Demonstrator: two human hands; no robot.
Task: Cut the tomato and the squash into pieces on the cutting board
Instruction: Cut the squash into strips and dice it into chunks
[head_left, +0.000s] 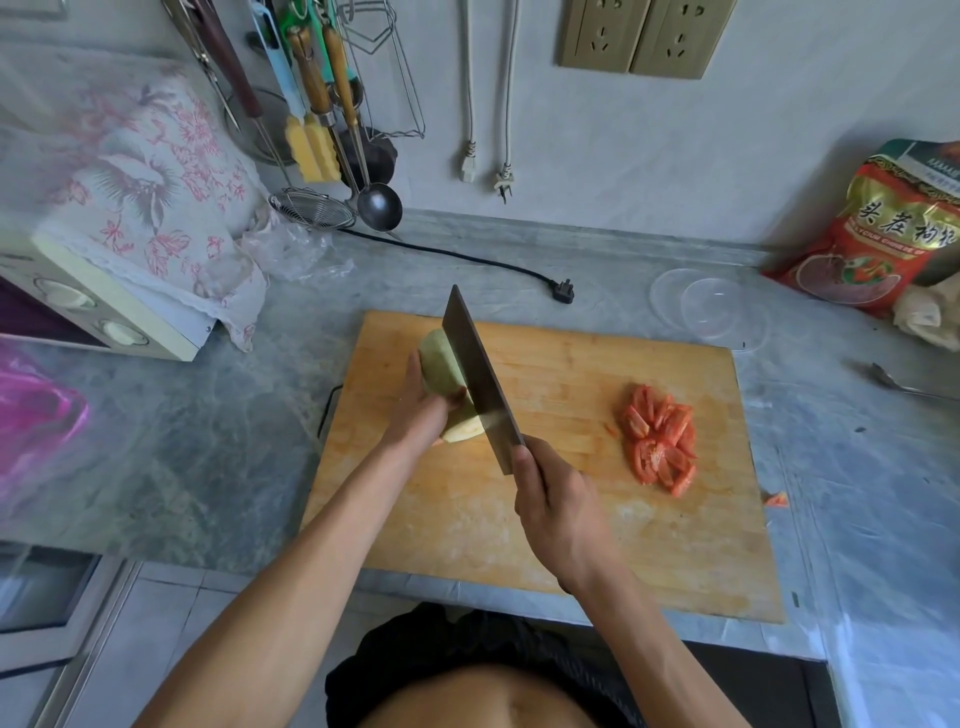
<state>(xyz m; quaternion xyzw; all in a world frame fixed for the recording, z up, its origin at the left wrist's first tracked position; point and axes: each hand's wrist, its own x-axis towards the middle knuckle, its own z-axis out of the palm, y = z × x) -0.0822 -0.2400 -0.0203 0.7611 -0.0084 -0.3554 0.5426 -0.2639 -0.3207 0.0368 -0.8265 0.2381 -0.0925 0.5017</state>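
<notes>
Fingers of left hand (423, 410) curl round squash (448, 384); right hand (558, 512) grips cleaver (480, 374).
Blade hides the squash's right side; tomato pieces (660, 439) lie right on cutting board (571, 519).

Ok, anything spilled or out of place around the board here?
One tomato piece lies off the cutting board, on the counter by its right edge; the other tomato pieces sit piled on the board.
</notes>
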